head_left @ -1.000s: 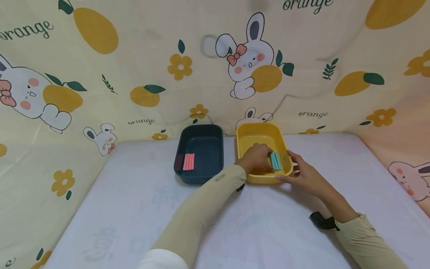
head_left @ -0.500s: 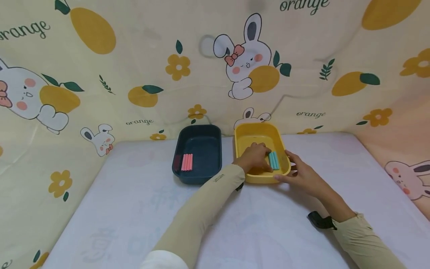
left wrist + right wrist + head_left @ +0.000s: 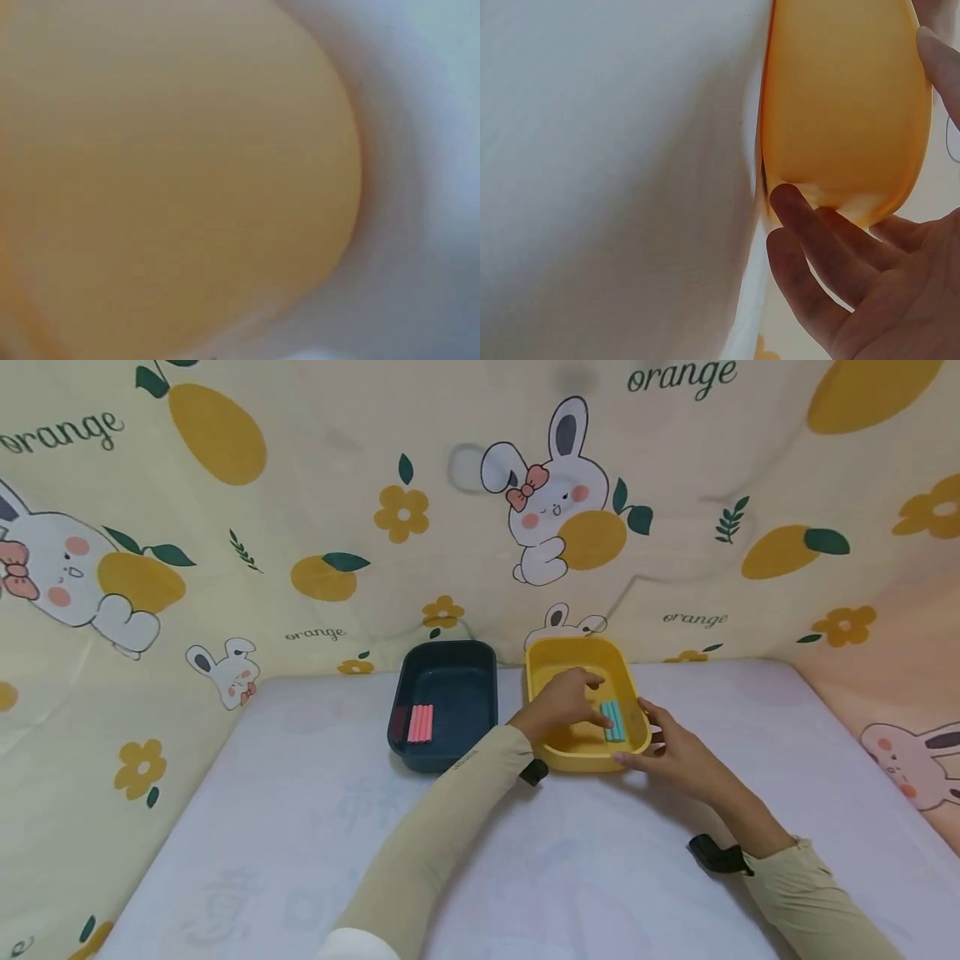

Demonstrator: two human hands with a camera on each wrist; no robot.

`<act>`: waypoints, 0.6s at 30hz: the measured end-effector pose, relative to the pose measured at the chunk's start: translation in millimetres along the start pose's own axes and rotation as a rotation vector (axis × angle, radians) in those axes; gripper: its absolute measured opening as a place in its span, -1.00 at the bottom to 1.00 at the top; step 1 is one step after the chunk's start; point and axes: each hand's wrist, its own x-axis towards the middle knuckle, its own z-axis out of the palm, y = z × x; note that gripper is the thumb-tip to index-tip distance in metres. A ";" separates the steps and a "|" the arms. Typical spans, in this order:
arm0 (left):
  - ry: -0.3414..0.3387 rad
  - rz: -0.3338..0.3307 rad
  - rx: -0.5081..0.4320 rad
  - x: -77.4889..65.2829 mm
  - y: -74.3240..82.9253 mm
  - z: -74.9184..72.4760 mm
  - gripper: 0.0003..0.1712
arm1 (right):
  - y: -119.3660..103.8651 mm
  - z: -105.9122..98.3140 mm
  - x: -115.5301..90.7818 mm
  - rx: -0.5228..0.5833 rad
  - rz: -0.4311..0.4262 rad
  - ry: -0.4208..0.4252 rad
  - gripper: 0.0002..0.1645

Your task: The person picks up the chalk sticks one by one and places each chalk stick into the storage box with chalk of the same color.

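Note:
A yellow tray (image 3: 577, 752) stands at the back of the table, with several short teal sticks (image 3: 612, 721), like chalk, side by side in its right part. Over it reaches my left hand (image 3: 564, 697), its fingers parted and nothing visibly held; the thumb is right at the sticks. My right hand (image 3: 678, 758) grips the tray's front right corner, thumb at the front and fingers along the side. In the right wrist view the fingers (image 3: 821, 262) lie against the tray's wall (image 3: 847, 112). The left wrist view is filled by a blurred yellow-brown surface (image 3: 180, 172).
A dark blue tray (image 3: 450, 760) stands just left of the yellow one, with several pink sticks (image 3: 420, 724) lined up inside. Behind both hangs a cream cloth (image 3: 465, 552) printed with rabbits and oranges. White cloth (image 3: 300, 827) covers the table.
My left hand has drawn back slightly to the left and up from the teal sticks, its fingers spreading apart. The right hand keeps its hold on the yellow tray.

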 end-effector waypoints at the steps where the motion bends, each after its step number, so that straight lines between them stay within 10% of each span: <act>1: 0.020 0.006 -0.030 -3.6 -0.7 -4.8 -0.13 | -0.5 0.2 0.4 0.000 -0.002 -0.001 0.36; 10: 0.100 0.085 -0.211 -38.6 -19.3 -27.4 -0.15 | -1.1 2.5 1.1 -0.014 0.012 -0.013 0.38; 18: 0.059 0.143 -0.138 -74.3 -37.3 -40.0 -0.08 | -2.1 1.3 3.0 -0.030 0.013 -0.012 0.39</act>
